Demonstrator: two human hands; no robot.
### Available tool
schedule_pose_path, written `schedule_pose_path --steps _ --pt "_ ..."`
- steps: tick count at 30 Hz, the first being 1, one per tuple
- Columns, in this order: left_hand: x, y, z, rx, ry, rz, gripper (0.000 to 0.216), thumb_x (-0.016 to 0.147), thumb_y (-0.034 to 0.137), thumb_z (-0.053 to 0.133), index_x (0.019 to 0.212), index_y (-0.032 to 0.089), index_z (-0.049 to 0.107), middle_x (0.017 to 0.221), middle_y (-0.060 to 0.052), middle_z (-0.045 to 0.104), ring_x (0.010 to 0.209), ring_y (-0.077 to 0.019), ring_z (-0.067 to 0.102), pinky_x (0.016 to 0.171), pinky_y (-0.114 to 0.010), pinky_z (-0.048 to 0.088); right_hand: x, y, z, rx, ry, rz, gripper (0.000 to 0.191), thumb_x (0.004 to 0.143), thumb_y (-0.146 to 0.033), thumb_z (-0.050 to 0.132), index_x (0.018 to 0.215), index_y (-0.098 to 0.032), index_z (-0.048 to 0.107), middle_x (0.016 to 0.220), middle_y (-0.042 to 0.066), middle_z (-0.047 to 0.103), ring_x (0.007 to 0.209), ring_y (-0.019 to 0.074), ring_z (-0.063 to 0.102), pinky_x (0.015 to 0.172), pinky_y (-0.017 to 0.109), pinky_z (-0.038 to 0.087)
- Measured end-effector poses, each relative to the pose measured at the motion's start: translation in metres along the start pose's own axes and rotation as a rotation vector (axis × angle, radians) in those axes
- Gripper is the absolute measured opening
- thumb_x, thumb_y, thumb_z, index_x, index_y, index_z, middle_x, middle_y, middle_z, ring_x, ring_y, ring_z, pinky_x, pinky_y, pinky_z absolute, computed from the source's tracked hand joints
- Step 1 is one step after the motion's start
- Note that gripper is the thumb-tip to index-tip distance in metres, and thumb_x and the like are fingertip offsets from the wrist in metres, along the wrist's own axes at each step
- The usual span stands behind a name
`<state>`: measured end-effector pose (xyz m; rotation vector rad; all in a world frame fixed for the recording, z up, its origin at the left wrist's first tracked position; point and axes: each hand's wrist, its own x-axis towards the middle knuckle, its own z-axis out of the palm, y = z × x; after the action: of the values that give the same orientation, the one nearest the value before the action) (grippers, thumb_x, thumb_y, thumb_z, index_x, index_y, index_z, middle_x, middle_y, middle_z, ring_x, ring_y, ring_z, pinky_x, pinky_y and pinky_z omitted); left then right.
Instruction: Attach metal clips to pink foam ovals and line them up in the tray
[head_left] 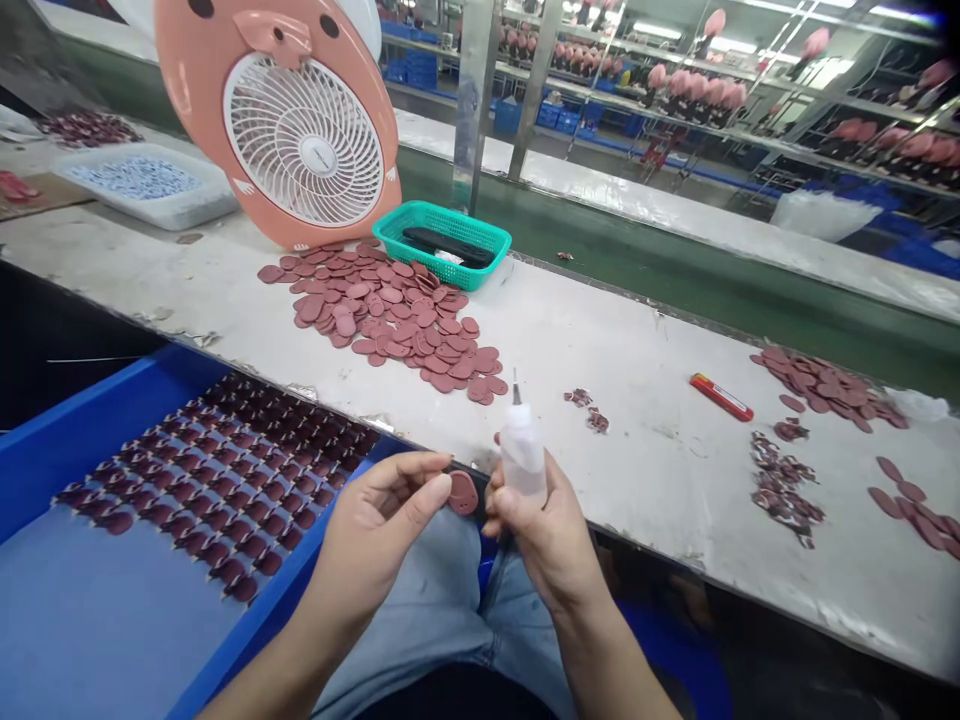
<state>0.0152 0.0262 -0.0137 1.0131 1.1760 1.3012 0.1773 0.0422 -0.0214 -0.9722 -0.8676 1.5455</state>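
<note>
No writing could be read: the hub of the fan (321, 155) bore a small mark, and the red tube (721, 397) a label, both too small to make out.

At 8 o'clock lay a blue tray (97, 425) set with rows of dark maroon pieces (217, 470). Farther off at 10 o'clock stood a white tub (127, 150) of blue-and-white bits (135, 178). The pink pig-shaped fan stood at 11 o'clock, behind a heap of pink discs (382, 315).

My left hand (382, 530) was curled, thumb and fingers closed on a pink disc (463, 493), which sat between my hands above my jeans (442, 600). My right hand (544, 530) was closed around a clear squeeze bottle (523, 455) with a metal needle tip, held just beside the disc.

A green basket (442, 215) sat at 12 o'clock, holding black strips (446, 245). The red tube lay at 2 o'clock, and pink discs (829, 385) and mottled scraps (784, 485) lay at 3 o'clock.

The white bench (637, 480) was scuffed and stained. Beyond a green strip (570, 215), racks held rows of pink pieces (697, 90) above blue crates (559, 118).
</note>
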Motion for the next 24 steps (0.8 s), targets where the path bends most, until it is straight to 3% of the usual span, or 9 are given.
schedule_pose_path --steps 3,8,10,13,16,19,21,24 --pt "-0.01 0.0 0.001 -0.198 -0.042 -0.194 0.014 0.079 0.034 0.08 0.092 0.028 0.079 0.078 0.001 0.079 0.072 -0.0149 0.072 0.07 -0.023 0.057 -0.01 0.008 0.011 0.055 -0.055 0.066 0.033 0.069 -0.034 0.086 0.084 -0.019 0.061 0.069 -0.004 0.059 0.06 0.0102 0.058 0.047 0.019 0.053" --pt "-0.014 -0.006 -0.003 -0.387 -0.376 -0.275 0.023 0.078 0.036 0.081 0.099 0.027 0.08 0.075 0.0 0.073 0.066 -0.0148 0.069 0.066 -0.026 0.054 -0.021 0.015 0.021 0.13 -0.11 0.15 0.042 0.071 -0.041 0.083 0.098 -0.021 0.058 0.062 -0.005 0.059 0.046 0.0077 0.053 0.04 0.017 0.046" --pt "-0.015 -0.009 -0.004 -0.467 -0.434 -0.302 0.024 0.074 0.038 0.084 0.096 0.028 0.08 0.073 0.001 0.072 0.064 -0.0147 0.068 0.063 -0.026 0.054 -0.024 0.016 0.021 0.142 -0.131 0.174 0.043 0.072 -0.042 0.082 0.1 -0.021 0.056 0.061 -0.006 0.058 0.044 0.0067 0.051 0.038 0.016 0.045" --pt "-0.02 -0.014 -0.009 -0.546 -0.338 -0.339 0.029 0.065 0.037 0.091 0.089 0.027 0.079 0.084 0.0 0.076 0.068 -0.0134 0.068 0.058 -0.02 0.053 -0.03 0.011 0.011 0.127 -0.119 0.185 0.051 0.077 -0.05 0.076 0.113 -0.027 0.049 0.067 -0.007 0.059 0.043 0.0072 0.049 0.035 0.016 0.043" --pt "-0.028 -0.014 -0.015 -0.576 -0.17 -0.435 0.033 0.059 0.039 0.093 0.087 0.027 0.079 0.09 -0.002 0.079 0.074 -0.0134 0.07 0.051 -0.014 0.05 -0.038 -0.001 -0.008 -0.066 0.028 0.112 0.049 0.08 -0.045 0.075 0.118 -0.03 0.047 0.064 -0.009 0.054 0.04 0.005 0.04 0.034 0.013 0.035" --pt "-0.035 -0.009 -0.017 -0.644 -0.109 -0.525 0.036 0.055 0.042 0.094 0.084 0.029 0.08 0.08 0.0 0.08 0.066 -0.0113 0.069 0.046 -0.012 0.047 -0.045 -0.011 -0.022 -0.141 0.071 -0.111 0.034 0.083 -0.038 0.073 0.111 -0.024 0.059 0.052 -0.011 0.037 0.036 0.0035 0.022 0.033 0.014 0.023" --pt "-0.039 -0.005 -0.015 -0.668 -0.085 -0.552 0.038 0.051 0.043 0.095 0.082 0.028 0.08 0.076 0.001 0.079 0.062 -0.0097 0.068 0.047 -0.012 0.048 -0.051 -0.013 -0.024 -0.082 0.033 -0.244 0.031 0.089 -0.047 0.062 0.111 -0.025 0.061 0.051 -0.011 0.029 0.036 0.0045 0.014 0.031 0.017 0.017" --pt "-0.042 -0.003 -0.011 -0.653 -0.049 -0.549 0.041 0.047 0.046 0.096 0.081 0.028 0.08 0.074 0.001 0.079 0.06 -0.0097 0.067 0.046 -0.013 0.048 -0.061 -0.01 -0.02 -0.229 0.076 -0.456 0.041 0.095 -0.06 0.042 0.111 -0.026 0.058 0.051 -0.008 0.034 0.032 0.0087 0.024 0.029 0.022 0.023"
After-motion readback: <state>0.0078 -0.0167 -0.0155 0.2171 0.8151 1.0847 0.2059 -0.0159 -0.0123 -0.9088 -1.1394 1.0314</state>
